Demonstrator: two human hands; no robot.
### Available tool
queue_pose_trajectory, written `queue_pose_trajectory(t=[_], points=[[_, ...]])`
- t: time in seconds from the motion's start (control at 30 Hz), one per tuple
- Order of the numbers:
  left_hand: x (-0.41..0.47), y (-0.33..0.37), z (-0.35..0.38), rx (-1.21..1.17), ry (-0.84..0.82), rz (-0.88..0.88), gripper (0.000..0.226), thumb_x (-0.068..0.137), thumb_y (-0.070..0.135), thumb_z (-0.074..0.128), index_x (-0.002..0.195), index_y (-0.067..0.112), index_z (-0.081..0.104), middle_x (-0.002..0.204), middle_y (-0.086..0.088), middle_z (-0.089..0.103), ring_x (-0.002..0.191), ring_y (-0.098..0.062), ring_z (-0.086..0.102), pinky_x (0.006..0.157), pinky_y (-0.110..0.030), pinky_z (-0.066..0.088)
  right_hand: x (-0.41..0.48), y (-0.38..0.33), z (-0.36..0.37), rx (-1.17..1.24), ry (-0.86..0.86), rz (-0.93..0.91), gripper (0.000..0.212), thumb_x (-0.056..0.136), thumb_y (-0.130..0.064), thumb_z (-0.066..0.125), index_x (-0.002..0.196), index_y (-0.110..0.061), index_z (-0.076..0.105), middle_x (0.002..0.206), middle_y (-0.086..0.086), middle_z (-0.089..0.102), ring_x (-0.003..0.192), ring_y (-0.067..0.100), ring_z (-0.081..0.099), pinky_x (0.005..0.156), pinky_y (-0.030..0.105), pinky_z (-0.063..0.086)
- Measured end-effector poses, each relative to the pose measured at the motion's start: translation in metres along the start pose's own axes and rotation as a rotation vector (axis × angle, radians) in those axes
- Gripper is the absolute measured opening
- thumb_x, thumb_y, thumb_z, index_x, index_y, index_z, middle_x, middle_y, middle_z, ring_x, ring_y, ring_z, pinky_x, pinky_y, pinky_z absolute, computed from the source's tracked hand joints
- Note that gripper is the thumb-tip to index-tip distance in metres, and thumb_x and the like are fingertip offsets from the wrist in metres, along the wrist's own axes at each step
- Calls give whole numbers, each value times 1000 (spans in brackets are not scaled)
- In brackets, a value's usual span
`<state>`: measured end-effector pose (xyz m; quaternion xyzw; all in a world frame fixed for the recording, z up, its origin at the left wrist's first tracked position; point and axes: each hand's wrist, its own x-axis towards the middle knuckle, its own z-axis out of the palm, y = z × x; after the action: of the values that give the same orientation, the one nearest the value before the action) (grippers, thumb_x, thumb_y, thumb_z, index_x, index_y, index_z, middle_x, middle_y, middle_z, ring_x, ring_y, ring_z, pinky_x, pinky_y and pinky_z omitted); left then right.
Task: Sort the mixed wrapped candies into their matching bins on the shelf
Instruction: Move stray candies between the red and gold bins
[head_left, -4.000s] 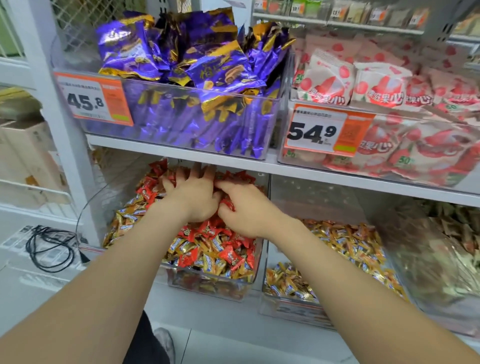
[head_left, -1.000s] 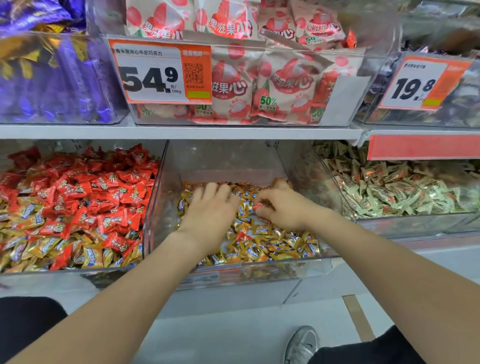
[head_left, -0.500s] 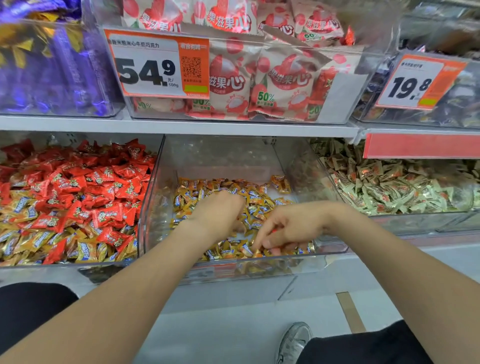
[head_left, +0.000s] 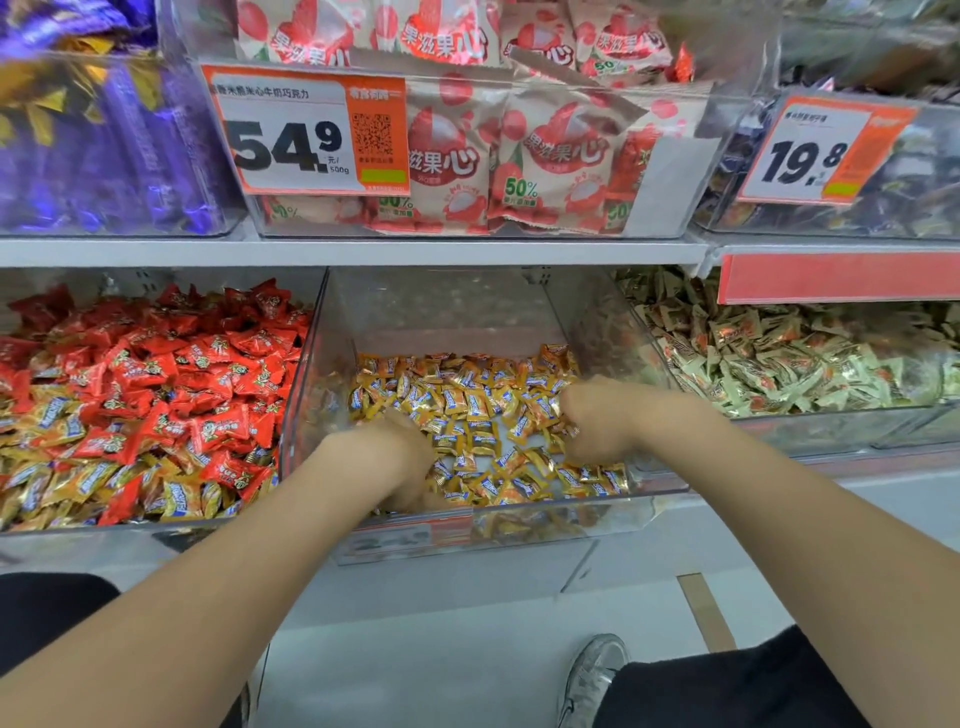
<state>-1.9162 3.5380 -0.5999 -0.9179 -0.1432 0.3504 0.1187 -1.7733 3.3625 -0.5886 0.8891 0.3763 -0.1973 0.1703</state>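
**Step in hand.** Both hands work inside the middle bin (head_left: 441, 312) on the lower shelf level. This bin holds a shallow layer of gold candies (head_left: 467, 405). The left hand (head_left: 395, 457) is at the near left of the layer, knuckles up, with its fingers pushed down among the wrappers. The right hand (head_left: 597, 421) is at the right side of the layer, with its fingers curled toward the candies. The step is judged to be either depositing gold pieces into their matching bin or checking that bin for strays.

**Grip state.** Both hands are blurred and their fingertips are hidden. It cannot be told whether either grip is released, clenched, or grasping a candy.

**Location of task items.** The left bin (head_left: 62, 538) is unsorted. Red candies (head_left: 208, 364) fill its rear and middle, and stray gold pieces (head_left: 83, 480) lie mixed along its front. No red wrapper is visible in the middle bin.

**Next move.** Sorting appears far from complete.
1. Return the hands to the left bin.
2. Pinch out gold wrappers only. They are small and slippery and lie interleaved with the red ones.
3. Clear the clear dividing wall on each transfer.
4. Leave the pale candies (head_left: 779, 364) in the right bin (head_left: 831, 431) alone.
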Motion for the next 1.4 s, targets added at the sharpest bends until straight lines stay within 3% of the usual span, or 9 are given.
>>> queue_pose_trajectory(t=[0.17,0.37,0.47,0.57,0.7,0.93,1.1,1.23,1.4], points=[[0,6,-1,-32,46,196,43,108,12,53,144,-10,47,149,-28,45,135,-38,51,107,-38,42,3,-24,10,41,-237,-110,60,99,-17,57,149,-3,27,96,13,61,75,28,53,58,37,44],[15,-3,10,-655,263,336,95,87,22,83,161,19,24,158,-9,41,142,-28,44,112,-39,44,13,-37,4,447,55,-227,36,90,-8,59,121,-23,47,89,7,66,75,18,58,68,44,52],[11,-12,5,-697,344,291,73,93,16,73,153,14,30,144,-10,50,129,-29,51,102,-43,50,10,-35,-3,406,193,-227,26,88,-23,70,111,-23,58,78,-4,64,67,7,58,58,30,45],[-3,-24,1,-628,609,156,37,99,8,51,134,5,44,129,-17,52,121,-36,52,100,-46,46,10,-43,3,444,172,-341,59,85,-54,79,133,-34,52,109,-5,61,96,16,61,80,31,48],[-23,-35,-2,-639,809,161,49,83,-11,54,126,11,46,121,-12,40,102,-35,55,89,-48,49,26,-74,21,208,72,-491,82,89,-60,74,156,-56,27,111,0,39,105,26,51,91,41,51],[-29,-52,7,-634,825,196,54,84,-5,68,103,37,40,102,1,51,85,-28,61,75,-51,56,32,-77,15,-3,413,-203,60,98,-60,58,150,-36,42,124,10,49,112,38,61,80,44,54],[-37,-63,6,-645,855,238,43,77,20,91,103,40,62,94,10,68,92,-18,65,80,-40,56,21,-67,-1,316,281,-186,55,95,-45,70,142,-30,46,116,2,52,108,26,58,87,41,52],[-44,-70,2,-734,896,215,36,71,23,96,98,35,75,91,12,70,91,-14,66,84,-36,56,9,-84,-13,696,319,-222,27,104,-18,42,124,-24,60,74,-3,64,61,14,59,53,27,42],[-60,-99,6,-862,937,43,13,79,21,89,88,26,81,82,10,74,92,-17,70,91,-37,57,-15,-114,-39,1100,537,-343,28,107,-11,43,120,-27,63,94,0,72,63,16,65,59,34,52]])
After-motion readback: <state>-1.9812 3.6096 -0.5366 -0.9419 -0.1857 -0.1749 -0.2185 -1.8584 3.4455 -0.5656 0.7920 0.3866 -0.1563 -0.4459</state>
